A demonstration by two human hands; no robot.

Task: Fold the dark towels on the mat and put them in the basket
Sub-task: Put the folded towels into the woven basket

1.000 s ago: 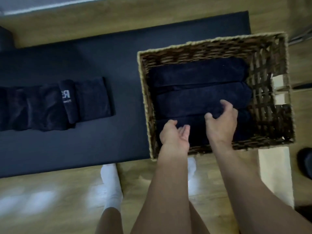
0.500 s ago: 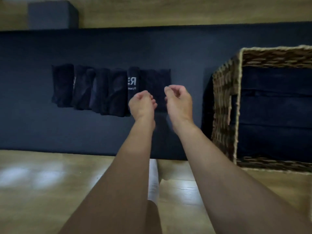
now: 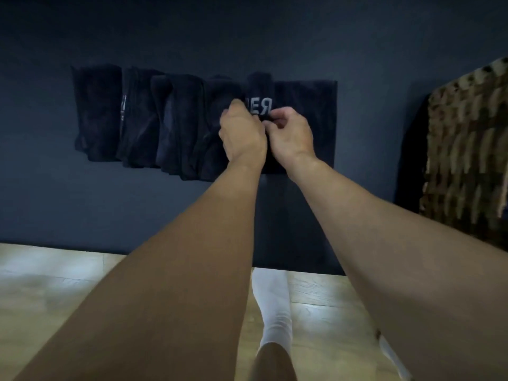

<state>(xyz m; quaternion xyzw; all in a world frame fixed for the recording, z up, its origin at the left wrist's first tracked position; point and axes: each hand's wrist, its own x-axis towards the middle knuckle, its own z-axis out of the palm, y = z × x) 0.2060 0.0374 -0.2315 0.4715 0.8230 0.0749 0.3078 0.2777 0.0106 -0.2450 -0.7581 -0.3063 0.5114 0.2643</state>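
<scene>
Several dark towels (image 3: 143,119) lie bunched in a row across the dark mat (image 3: 82,210). One towel with white lettering (image 3: 259,89) sits near the row's right end, over a flat towel (image 3: 310,105). My left hand (image 3: 242,133) and my right hand (image 3: 291,136) meet on the lettered towel, fingers curled and pinching its near part. The woven basket (image 3: 467,155) stands at the right edge; only its blurred outer wall shows and its inside is hidden.
Light wooden floor (image 3: 55,298) runs along the mat's near edge. My foot in a white sock (image 3: 272,306) stands on it between my forearms. A second white sock tip (image 3: 393,356) shows at lower right.
Both hands left the basket, swung left across the mat and closed on the lettered towel. The view shifted left, so the basket slid to the right edge.
</scene>
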